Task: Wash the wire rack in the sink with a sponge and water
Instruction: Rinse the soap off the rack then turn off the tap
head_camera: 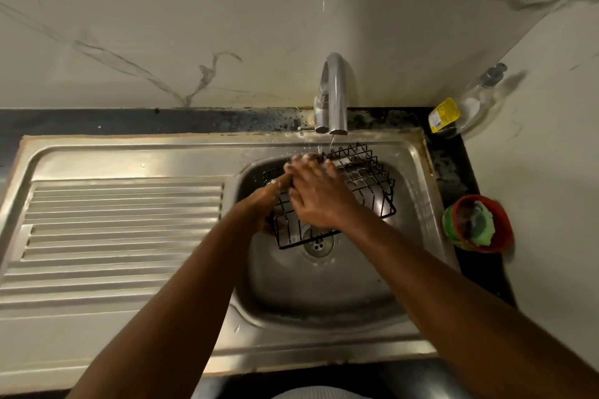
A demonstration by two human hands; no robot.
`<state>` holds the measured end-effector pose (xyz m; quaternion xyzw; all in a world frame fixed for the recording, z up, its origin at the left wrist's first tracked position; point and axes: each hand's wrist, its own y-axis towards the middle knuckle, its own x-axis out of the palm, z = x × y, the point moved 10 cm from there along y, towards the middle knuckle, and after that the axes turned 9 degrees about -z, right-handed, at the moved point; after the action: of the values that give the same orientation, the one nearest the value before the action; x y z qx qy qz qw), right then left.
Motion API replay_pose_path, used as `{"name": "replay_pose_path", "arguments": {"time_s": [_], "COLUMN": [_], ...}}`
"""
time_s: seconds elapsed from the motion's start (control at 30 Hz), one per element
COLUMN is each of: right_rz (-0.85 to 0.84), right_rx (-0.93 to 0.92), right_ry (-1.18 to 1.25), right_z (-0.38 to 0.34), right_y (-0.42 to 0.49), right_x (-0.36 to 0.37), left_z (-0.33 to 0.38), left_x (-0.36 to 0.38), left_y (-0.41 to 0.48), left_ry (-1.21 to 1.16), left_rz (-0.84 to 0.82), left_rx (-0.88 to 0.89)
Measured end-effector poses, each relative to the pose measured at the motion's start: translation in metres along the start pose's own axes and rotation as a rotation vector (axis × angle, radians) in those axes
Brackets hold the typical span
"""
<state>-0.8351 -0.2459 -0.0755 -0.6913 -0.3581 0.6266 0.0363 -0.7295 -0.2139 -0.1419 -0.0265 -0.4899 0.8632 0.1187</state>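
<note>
Here you are at the stainless steel sink (418, 178), and the black wire rack (369, 185) sits in the back half of the basin. It is tipped, with its far edge up near the back rim under the curved chrome tap (335, 91) and its near edge hanging just over the round drain (319, 244). A thin stream of water (331, 141) drops onto that far edge. Your right hand (319, 197) lies flat across the top of the rack, fingers straight and spread, foamy fingertips (304, 159) pressing on the far wires, with nothing pinched in it that I can see. Your left hand (259, 207) comes in at the rack's left edge with one finger stretched along the top wire. The rest is tucked under your right hand, so I cannot tell whether it grips the frame. Neither hand shows a sponge; a green sponge (483, 223) sits in the red-rimmed round tub (502, 230) on the dark worktop at the sink's right edge. A clear soap bottle with a yellow label (466, 104) stands at the back right corner. As for the rack, I judge it light and stiff, its thin wire slick with suds and likely to rock on the curved basin floor. Take it by the outer frame at a corner rather than the inner dividers, and hold firmly, because wet wire slides easily.
</note>
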Motion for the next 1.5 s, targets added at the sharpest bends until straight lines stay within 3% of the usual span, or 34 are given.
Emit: {"name": "replay_pose_path", "arguments": {"time_s": [0.07,0.13,0.27,0.33,0.4,0.53,0.63,0.7,0.83,1.0,1.2,1.37,1.5], "right_rz": [-0.013,-0.009,0.033,0.044,0.076,0.087,0.040,-0.004,-0.005,0.151,0.419,0.326,0.145], "right_rx": [-0.172,-0.186,0.351,0.560,0.597,0.167,-0.017,-0.004,0.018,-0.121,-0.149,-0.077,0.032], "right_ry": [-0.009,0.013,0.166,0.283,0.273,0.094,0.167,0.205,0.017,-0.211,-0.205,-0.129,0.113], "right_z": [0.004,0.039,0.152,0.159,0.127,0.026,0.028,0.056,0.083,0.057,0.033,0.056,0.085], "right_y": [-0.005,-0.010,-0.020,-0.024,-0.021,-0.004,-0.007,-0.017,-0.052,-0.071,-0.064,-0.049,-0.036], "right_x": [-0.004,-0.005,0.005,0.012,0.014,0.004,-0.018,-0.029,-0.031,-0.002,-0.021,-0.049,-0.050], "left_z": [-0.003,-0.001,0.008,0.011,0.015,0.013,0.004,0.002,0.004,0.002,-0.005,0.014,0.014], "left_x": [-0.010,-0.022,-0.031,-0.032,-0.030,-0.019,-0.019,-0.025,-0.028,-0.025,-0.024,-0.022,-0.024], "left_y": [-0.002,-0.006,-0.012,-0.010,-0.006,-0.005,-0.005,-0.006,-0.007,-0.008,-0.011,-0.013,-0.005], "left_ry": [-0.008,0.028,0.071,0.072,0.078,0.096,0.081,0.065,0.024,0.038,-0.101,-0.021,-0.056], "left_rz": [0.007,0.046,0.039,0.040,0.044,0.025,-0.010,-0.041,-0.128,-0.172,-0.199,-0.291,-0.307], "left_rx": [-0.001,0.022,0.033,0.038,0.052,0.036,-0.034,-0.067,-0.139,-0.238,-0.263,-0.147,-0.086]}}
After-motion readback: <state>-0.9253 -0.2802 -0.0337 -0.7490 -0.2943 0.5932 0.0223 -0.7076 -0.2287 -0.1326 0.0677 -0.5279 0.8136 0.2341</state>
